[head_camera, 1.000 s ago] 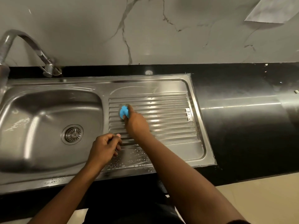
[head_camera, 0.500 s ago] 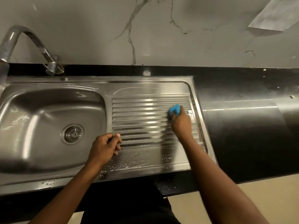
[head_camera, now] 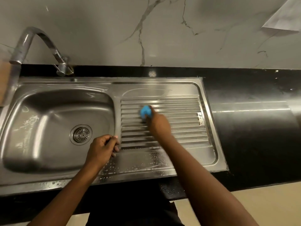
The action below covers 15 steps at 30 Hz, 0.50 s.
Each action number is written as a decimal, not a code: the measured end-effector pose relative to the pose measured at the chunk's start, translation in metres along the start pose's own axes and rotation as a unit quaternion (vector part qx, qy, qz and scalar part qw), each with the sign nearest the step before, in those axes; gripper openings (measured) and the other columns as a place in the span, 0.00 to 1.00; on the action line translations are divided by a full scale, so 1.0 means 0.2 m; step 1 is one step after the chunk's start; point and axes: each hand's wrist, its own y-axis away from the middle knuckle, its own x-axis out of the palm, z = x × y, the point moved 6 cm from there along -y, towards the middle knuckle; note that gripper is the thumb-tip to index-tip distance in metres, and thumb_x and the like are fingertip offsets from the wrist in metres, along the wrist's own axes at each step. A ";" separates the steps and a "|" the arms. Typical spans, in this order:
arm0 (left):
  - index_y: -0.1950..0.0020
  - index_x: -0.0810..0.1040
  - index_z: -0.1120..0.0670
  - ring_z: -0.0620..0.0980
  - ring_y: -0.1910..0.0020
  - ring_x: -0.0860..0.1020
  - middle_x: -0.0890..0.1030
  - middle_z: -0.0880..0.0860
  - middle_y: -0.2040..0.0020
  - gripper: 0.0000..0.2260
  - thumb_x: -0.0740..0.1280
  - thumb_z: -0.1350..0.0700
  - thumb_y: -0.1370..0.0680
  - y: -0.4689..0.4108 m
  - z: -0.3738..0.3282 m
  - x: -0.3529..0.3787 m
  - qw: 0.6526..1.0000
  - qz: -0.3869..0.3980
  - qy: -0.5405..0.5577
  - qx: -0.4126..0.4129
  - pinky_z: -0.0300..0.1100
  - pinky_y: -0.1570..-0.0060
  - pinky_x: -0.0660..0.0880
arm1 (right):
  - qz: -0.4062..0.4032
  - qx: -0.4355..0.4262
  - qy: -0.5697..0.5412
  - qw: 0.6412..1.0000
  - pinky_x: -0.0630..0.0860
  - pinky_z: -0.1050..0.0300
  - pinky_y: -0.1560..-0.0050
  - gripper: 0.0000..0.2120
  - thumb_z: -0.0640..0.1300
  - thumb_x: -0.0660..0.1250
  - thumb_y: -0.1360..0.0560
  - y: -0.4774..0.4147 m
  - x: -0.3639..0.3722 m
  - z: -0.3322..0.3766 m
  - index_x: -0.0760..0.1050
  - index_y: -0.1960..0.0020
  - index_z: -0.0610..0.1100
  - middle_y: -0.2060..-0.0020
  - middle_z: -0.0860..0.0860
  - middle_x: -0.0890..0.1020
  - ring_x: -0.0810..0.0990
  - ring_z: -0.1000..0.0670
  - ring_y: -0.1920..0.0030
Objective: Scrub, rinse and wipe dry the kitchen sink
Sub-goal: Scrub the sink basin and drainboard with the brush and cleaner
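Right hand (head_camera: pixel 160 126) presses blue scrubber (head_camera: pixel 145 111) — on drainboard (head_camera: pixel 187 128).

Blue sponge (head_camera: pixel 145 111) blurred, partly under the right hand (head_camera: pixel 160 126); paper sheet (head_camera: pixel 285 18) cut off at the top-right corner.

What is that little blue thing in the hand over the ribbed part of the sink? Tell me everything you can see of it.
The blue scrubber is a small, bright blue, soft-looking lump. It is blurred, so whether it is sponge or cloth cannot be told. The right hand grips it from the near side, and the fingers cover its lower right part. It sits against the ribs of the steel drainboard, toward the far left corner of the ribbed area.
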 end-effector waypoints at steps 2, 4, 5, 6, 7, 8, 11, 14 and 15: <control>0.57 0.84 0.57 0.51 0.70 0.79 0.84 0.56 0.66 0.14 0.66 0.54 0.16 -0.01 0.00 0.01 1.000 0.005 0.000 0.000 0.44 0.65 0.75 | -0.055 0.074 0.004 0.996 0.73 0.54 0.63 0.24 0.53 0.57 0.13 0.02 -0.22 -0.29 0.60 0.19 0.52 0.52 0.48 0.83 0.79 0.49 0.59; 0.58 0.84 0.57 0.51 0.70 0.79 0.84 0.56 0.65 0.14 0.66 0.54 0.16 -0.01 0.00 0.03 1.000 0.014 0.000 0.002 0.43 0.66 0.75 | -0.110 0.143 -0.013 0.984 0.69 0.58 0.66 0.24 0.53 0.56 0.13 0.08 -0.44 -0.55 0.59 0.18 0.50 0.51 0.46 0.82 0.76 0.52 0.60; 0.58 0.84 0.57 0.50 0.70 0.79 0.84 0.57 0.65 0.15 0.67 0.53 0.16 -0.02 0.00 0.04 1.000 0.019 -0.001 0.003 0.43 0.66 0.75 | -0.133 0.166 -0.023 0.977 0.69 0.58 0.63 0.24 0.52 0.56 0.13 0.10 -0.51 -0.64 0.59 0.18 0.50 0.49 0.46 0.81 0.76 0.52 0.58; 0.58 0.84 0.57 0.50 0.70 0.79 0.84 0.57 0.65 0.15 0.67 0.53 0.16 -0.02 0.01 0.04 1.000 0.023 -0.002 0.002 0.43 0.66 0.75 | -0.151 0.181 -0.037 0.971 0.70 0.57 0.59 0.24 0.50 0.57 0.13 0.11 -0.54 -0.70 0.59 0.18 0.50 0.46 0.46 0.81 0.76 0.51 0.54; 0.58 0.84 0.57 0.50 0.70 0.79 0.85 0.57 0.65 0.14 0.67 0.53 0.16 -0.02 0.01 0.05 1.000 0.026 -0.002 0.000 0.43 0.66 0.75 | -0.160 0.188 -0.057 0.967 0.72 0.55 0.55 0.25 0.49 0.57 0.13 0.11 -0.54 -0.70 0.59 0.18 0.50 0.46 0.47 0.80 0.77 0.50 0.51; 0.58 0.84 0.56 0.50 0.70 0.79 0.85 0.56 0.65 0.14 0.67 0.53 0.16 -0.02 0.01 0.05 1.000 0.028 0.000 -0.001 0.43 0.65 0.75 | -0.164 0.186 -0.076 0.966 0.74 0.54 0.54 0.25 0.49 0.57 0.13 0.10 -0.50 -0.67 0.57 0.17 0.50 0.46 0.47 0.80 0.78 0.50 0.50; 0.58 0.84 0.56 0.50 0.70 0.79 0.85 0.57 0.65 0.14 0.67 0.52 0.16 -0.02 0.00 0.05 1.000 0.029 0.003 0.002 0.44 0.65 0.75 | -0.139 0.142 -0.116 0.973 0.73 0.58 0.62 0.26 0.50 0.55 0.13 0.05 -0.27 -0.40 0.54 0.16 0.50 0.52 0.46 0.82 0.81 0.50 0.57; 0.58 0.84 0.56 0.50 0.70 0.79 0.84 0.56 0.65 0.14 0.66 0.52 0.16 -0.01 -0.01 0.03 1.000 0.020 -0.005 0.008 0.44 0.65 0.75 | -0.067 0.064 -0.121 0.988 0.70 0.57 0.62 0.26 0.49 0.57 0.13 0.01 0.04 0.01 0.56 0.17 0.54 0.52 0.47 0.81 0.78 0.50 0.60; 0.58 0.84 0.56 0.50 0.70 0.79 0.84 0.56 0.66 0.14 0.66 0.52 0.16 -0.01 -0.01 0.02 1.000 0.015 -0.010 0.009 0.44 0.65 0.75 | -0.041 0.039 -0.116 0.992 0.70 0.57 0.62 0.27 0.49 0.58 0.14 0.01 0.13 0.14 0.55 0.17 0.55 0.51 0.47 0.81 0.77 0.51 0.60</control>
